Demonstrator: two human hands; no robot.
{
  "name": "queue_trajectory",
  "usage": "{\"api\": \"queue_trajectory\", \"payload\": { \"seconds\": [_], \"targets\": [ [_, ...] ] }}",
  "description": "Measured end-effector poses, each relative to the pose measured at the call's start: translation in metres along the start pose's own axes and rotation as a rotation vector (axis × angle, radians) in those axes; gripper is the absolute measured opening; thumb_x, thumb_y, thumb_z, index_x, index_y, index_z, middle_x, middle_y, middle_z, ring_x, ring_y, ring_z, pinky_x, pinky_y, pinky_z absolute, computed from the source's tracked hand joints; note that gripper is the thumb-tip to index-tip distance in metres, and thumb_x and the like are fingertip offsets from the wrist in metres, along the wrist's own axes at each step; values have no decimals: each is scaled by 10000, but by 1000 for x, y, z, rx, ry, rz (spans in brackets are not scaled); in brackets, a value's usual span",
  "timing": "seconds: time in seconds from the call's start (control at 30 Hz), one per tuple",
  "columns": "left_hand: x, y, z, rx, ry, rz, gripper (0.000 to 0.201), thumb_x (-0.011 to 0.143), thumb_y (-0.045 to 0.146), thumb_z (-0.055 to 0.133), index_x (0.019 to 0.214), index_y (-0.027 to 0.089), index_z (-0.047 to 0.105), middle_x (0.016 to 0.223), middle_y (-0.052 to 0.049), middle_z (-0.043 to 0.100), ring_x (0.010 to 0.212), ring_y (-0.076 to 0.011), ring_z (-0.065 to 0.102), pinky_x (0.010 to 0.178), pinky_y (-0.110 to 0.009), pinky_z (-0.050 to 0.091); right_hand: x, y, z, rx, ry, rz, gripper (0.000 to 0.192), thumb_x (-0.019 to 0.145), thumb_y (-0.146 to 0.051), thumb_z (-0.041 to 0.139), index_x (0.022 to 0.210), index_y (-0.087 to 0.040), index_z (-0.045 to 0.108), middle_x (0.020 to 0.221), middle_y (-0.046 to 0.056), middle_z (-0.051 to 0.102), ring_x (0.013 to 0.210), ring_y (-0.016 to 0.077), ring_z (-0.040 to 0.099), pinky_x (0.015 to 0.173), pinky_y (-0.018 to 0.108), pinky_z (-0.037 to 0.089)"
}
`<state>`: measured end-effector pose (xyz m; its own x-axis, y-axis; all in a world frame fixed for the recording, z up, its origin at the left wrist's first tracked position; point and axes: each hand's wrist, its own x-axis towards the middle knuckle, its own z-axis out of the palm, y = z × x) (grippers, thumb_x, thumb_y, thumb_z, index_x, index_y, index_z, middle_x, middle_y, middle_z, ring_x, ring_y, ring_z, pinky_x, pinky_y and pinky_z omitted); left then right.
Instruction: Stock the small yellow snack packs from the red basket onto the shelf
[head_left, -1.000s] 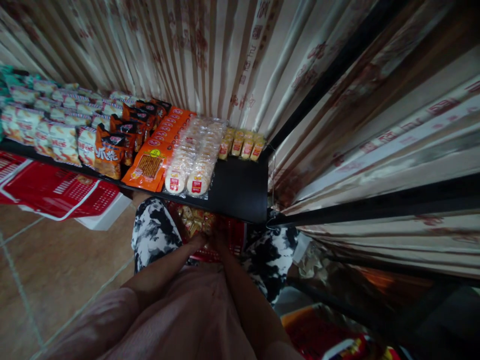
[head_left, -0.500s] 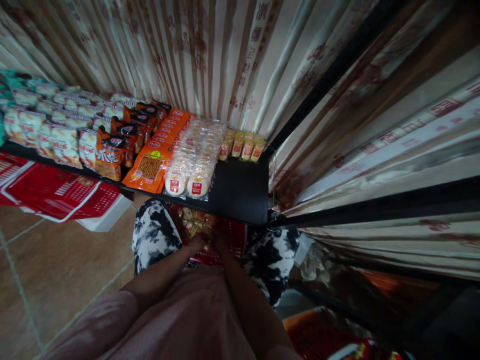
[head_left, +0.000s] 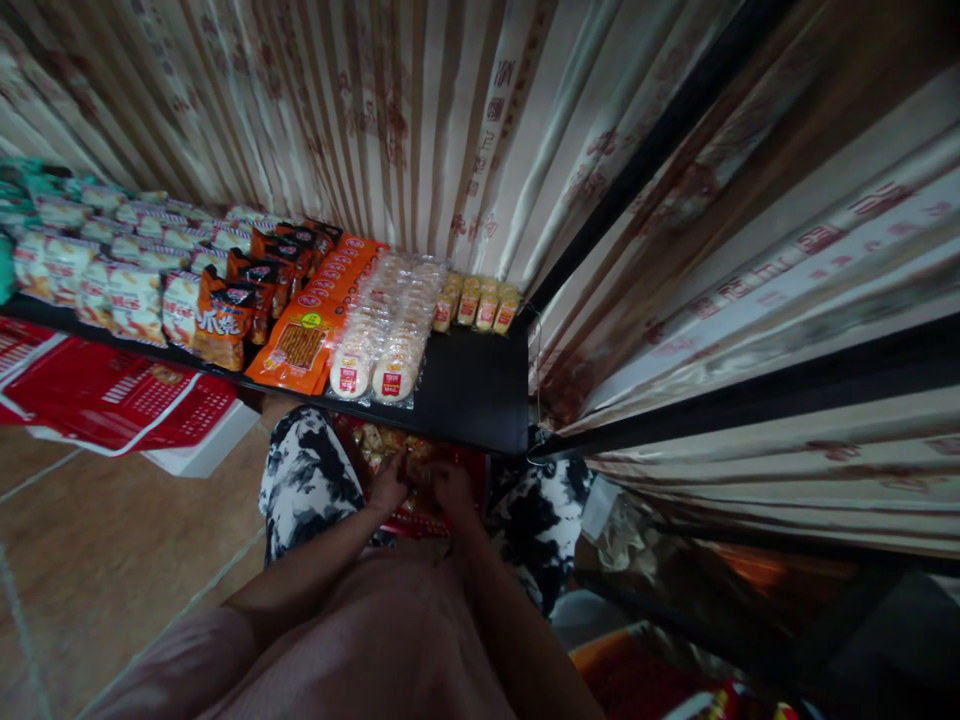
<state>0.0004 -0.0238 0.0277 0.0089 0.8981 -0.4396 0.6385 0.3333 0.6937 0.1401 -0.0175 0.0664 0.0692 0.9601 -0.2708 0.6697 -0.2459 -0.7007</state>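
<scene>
Both hands — left hand [head_left: 390,487], right hand [head_left: 450,487] — reach into the red box [head_left: 472,478] of small packets [head_left: 375,440]; grip unclear, so best lift few, keeping wrappers uncrushed.

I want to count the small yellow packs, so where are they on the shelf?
In the head view, the small yellow packs stand in a row at the back right of the black shelf, against the curtain, beside the clear rice cracker packs.

Shelf [head_left: 480,400] right end bare; packs [head_left: 375,330] crowd the left
</scene>
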Motion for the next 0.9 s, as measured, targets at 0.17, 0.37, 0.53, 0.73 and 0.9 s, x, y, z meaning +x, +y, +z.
{"api": "queue_trajectory", "payload": {
  "seconds": [0.17, 0.37, 0.53, 0.73, 0.9],
  "targets": [
    [-8, 3, -3, -234, 15, 142, 734, 602, -15, 488, 1312, 164, 445, 1385, -96, 400, 1324, -221, 293, 1105, -345, 227, 1, -9, -19, 89, -91, 81, 315, 714, -145, 458, 851, -177, 740, 815, 43, 730, 752, 187, 665, 700, 263, 505],
    [-15, 5, -8, -342, 31, 204, 664, 603, 4, 511, 1242, 186, 513, 1358, -84, 441, 1325, -229, 293, 1112, -400, 203, 8, -11, -33, 349, -150, 121, 264, 669, -188, 500, 773, -160, 741, 752, 51, 724, 694, 192, 663, 671, 292, 521],
    [-16, 8, -6, -346, 80, 311, 536, 603, 28, 553, 1122, 159, 563, 1223, -99, 549, 1196, -229, 455, 1055, -404, 306, 11, -17, -37, 607, -131, 188, 220, 623, -200, 519, 698, -168, 723, 720, 33, 716, 641, 169, 647, 673, 313, 530],
    [-22, 11, -7, -356, 81, 285, 486, 642, 57, 541, 1119, 149, 527, 1107, -91, 608, 1072, -209, 544, 965, -396, 399, 9, -24, -46, 706, -98, 172, 189, 594, -282, 591, 679, -174, 720, 740, 41, 715, 677, 185, 641, 690, 333, 525],
    [-34, 22, -19, -305, 111, 280, 427, 707, 171, 565, 1132, 149, 528, 1097, -102, 608, 1047, -222, 555, 929, -397, 421, 6, -33, -56, 762, -120, 135, 210, 588, -277, 604, 733, -185, 725, 768, 31, 713, 728, 190, 640, 729, 335, 509]
  ]
}}
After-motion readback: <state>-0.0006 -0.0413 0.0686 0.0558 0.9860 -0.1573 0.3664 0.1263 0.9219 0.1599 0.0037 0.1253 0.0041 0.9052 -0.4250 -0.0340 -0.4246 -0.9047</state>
